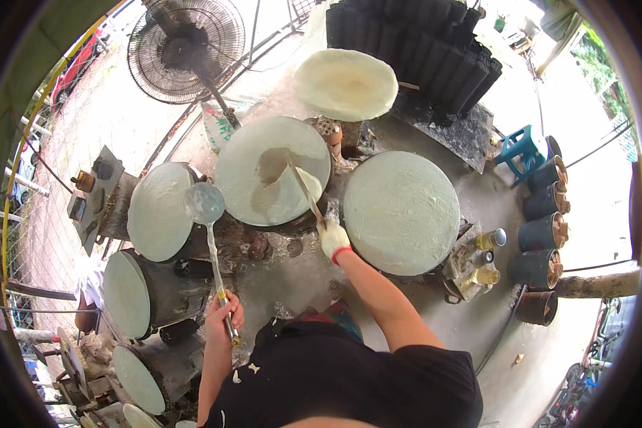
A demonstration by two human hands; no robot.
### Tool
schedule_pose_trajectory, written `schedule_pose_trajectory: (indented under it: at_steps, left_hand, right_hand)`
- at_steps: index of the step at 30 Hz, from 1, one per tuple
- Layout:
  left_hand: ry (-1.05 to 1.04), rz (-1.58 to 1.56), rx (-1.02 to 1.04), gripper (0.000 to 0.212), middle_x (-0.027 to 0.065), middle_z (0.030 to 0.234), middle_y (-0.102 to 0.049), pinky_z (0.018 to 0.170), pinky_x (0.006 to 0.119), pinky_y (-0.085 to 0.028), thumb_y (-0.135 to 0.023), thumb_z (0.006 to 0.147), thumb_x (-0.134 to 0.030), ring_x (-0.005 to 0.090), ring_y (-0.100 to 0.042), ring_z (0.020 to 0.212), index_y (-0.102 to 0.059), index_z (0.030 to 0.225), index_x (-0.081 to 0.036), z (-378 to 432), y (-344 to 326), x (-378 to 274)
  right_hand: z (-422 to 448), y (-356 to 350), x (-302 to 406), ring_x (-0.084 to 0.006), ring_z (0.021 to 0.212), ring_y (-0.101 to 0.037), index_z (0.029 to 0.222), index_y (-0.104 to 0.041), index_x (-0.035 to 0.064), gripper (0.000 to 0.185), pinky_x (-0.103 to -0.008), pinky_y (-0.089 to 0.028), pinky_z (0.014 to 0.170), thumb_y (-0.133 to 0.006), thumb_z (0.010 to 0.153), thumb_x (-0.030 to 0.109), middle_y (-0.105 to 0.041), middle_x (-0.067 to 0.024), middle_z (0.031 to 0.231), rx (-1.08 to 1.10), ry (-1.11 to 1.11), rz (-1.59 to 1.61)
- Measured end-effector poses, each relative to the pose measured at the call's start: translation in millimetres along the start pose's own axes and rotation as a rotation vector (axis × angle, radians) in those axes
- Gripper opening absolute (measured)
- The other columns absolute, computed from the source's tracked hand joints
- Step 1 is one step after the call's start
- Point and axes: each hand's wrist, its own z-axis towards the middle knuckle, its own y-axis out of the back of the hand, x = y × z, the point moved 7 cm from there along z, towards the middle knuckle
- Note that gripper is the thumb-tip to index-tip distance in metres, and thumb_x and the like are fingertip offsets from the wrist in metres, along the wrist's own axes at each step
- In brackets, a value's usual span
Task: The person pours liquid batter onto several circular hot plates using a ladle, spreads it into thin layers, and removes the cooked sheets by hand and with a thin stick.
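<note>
My left hand grips the handle of a metal ladle. The ladle's batter-coated bowl is over the gap between the left round griddle and the middle one. My right hand, in a white knit glove with a red cuff, holds a flat wooden stick across the middle round griddle. Pale batter covers much of that griddle, with a darker patch near the stick's far end. Right of the gloved hand, another round griddle carries a full pale sheet.
A pale round sheet sits beyond the middle griddle. Further coated griddles line the left. A pedestal fan and black corrugated panels stand at the back. Jars, a blue stool and several buckets are at right.
</note>
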Motion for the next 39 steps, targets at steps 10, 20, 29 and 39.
schedule_pose_trajectory:
  at_steps: [10, 20, 29, 39]
  left_hand:
    - [0.008, 0.011, -0.018, 0.02, 0.0055, 0.077, -0.045, 0.045, 0.026, -0.036, -0.056, 0.087, -0.012, 0.0136, -0.044, 0.051, -0.046, 0.103, -0.005, 18.3, -5.3, -7.0]
    - [0.117, -0.051, 0.042, 0.02, 0.0051, 0.077, -0.045, 0.044, 0.026, -0.036, -0.054, 0.087, -0.009, 0.0138, -0.044, 0.052, -0.045, 0.105, -0.005, 17.2, 25.5, -27.0]
    - [0.196, -0.053, 0.02, 0.019, 0.0042, 0.076, -0.046, 0.047, 0.027, -0.037, -0.055, 0.087, -0.009, 0.0135, -0.044, 0.054, -0.048, 0.104, -0.005, 17.1, 68.1, -42.3]
    - [0.239, -0.14, 0.006, 0.015, 0.0053, 0.074, -0.047, 0.048, 0.027, -0.037, -0.053, 0.086, -0.004, 0.0145, -0.046, 0.056, -0.048, 0.1, -0.005, 29.7, 55.6, -34.9]
  right_hand:
    - [-38.2, -21.7, -38.9, -0.0433, 0.092, -0.058, 0.109, -0.053, 0.004, 0.035, -0.0502, -0.045, 0.077, -0.045, 0.091, 0.033, -0.062, -0.0267, 0.094, 0.018, 0.041, -0.029]
    - [77.0, -31.7, 26.4, -0.0283, 0.116, -0.052, 0.129, -0.047, 0.0043, 0.043, -0.0338, -0.039, 0.095, -0.044, 0.094, 0.028, -0.055, -0.0171, 0.124, -0.032, 0.1, 0.096]
    - [13.6, -65.5, 12.6, -0.0071, 0.058, -0.05, 0.126, -0.055, 0.0064, 0.038, -0.022, -0.041, 0.054, -0.053, 0.09, 0.017, -0.058, 0.0008, 0.071, -0.333, -0.103, 0.807]
    - [45.4, -15.3, 50.9, -0.0167, 0.091, -0.06, 0.119, -0.057, -0.0013, 0.037, -0.0271, -0.044, 0.082, -0.051, 0.09, 0.02, -0.067, -0.0112, 0.104, -0.157, 0.023, 0.288]
